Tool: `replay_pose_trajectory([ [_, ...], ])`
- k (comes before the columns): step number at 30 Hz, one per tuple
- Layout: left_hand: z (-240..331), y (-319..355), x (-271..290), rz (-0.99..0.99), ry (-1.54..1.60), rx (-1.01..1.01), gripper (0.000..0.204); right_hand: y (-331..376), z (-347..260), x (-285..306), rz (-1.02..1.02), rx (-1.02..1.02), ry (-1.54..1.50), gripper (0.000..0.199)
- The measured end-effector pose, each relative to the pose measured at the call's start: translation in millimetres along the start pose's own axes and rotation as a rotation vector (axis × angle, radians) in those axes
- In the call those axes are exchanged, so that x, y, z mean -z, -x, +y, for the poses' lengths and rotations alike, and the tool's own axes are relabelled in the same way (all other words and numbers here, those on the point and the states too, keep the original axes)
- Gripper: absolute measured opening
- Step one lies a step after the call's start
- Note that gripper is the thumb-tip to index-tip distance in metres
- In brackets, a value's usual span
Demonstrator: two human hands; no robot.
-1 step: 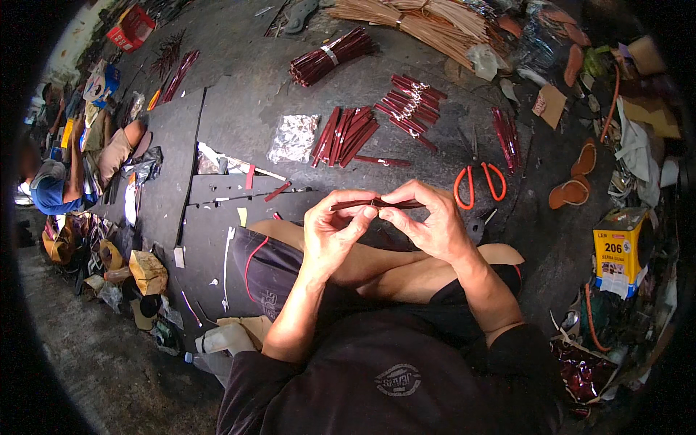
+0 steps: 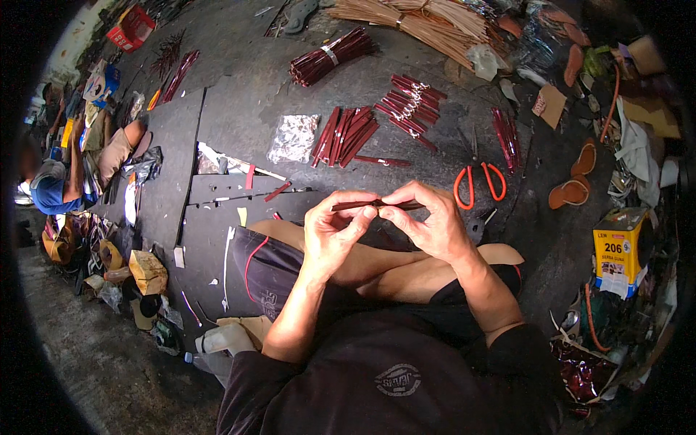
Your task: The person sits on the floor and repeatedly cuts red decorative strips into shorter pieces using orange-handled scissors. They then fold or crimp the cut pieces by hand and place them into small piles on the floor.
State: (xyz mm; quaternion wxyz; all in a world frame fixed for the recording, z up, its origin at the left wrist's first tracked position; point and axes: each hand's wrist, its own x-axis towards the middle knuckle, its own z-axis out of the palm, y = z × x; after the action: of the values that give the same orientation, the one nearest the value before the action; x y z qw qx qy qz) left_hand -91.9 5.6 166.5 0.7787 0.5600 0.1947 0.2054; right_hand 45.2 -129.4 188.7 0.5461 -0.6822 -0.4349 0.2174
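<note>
Above my crossed legs, both hands pinch one thin dark red strip [image 2: 351, 206] held level. My left hand [image 2: 332, 226] grips its left part between thumb and fingers. With thumb and forefinger close to the strip's middle, my right hand [image 2: 429, 221] holds the other part. The fingertips nearly meet there and hide what is between them. Just beyond lie a pile of similar dark red strips [image 2: 345, 136] and a group of strips with shiny metal pieces [image 2: 412, 109]. Scissors with orange handles [image 2: 465, 190] rest to the right of my right hand.
A tied dark red bundle [image 2: 332, 56] and tan strips [image 2: 420, 29] lie farther off. A clear plastic bag [image 2: 293, 138] is left of the pile. Brown sandal pieces [image 2: 569, 193] and a yellow can [image 2: 620, 250] stand right. Another person [image 2: 54, 187] sits at far left.
</note>
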Motion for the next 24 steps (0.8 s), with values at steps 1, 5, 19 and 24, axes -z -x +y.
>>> replay_pose_trajectory([
  [1,0,0,0,-0.002,-0.021,-0.003,0.025,0,-1,1,-0.018,-0.017,0.006,0.024],
  [5,2,-1,-5,0.052,0.04,0.004,0.029,-10,-5,0,0.13,0.26,0.426,0.028],
  [19,1,-10,-10,-0.045,0.128,-0.068,0.024,1,10,-12,0.075,-0.078,-0.315,0.016],
  [24,6,-10,-2,-0.122,0.19,-0.015,0.025,0,9,-8,0.016,-0.118,-0.311,0.014],
])
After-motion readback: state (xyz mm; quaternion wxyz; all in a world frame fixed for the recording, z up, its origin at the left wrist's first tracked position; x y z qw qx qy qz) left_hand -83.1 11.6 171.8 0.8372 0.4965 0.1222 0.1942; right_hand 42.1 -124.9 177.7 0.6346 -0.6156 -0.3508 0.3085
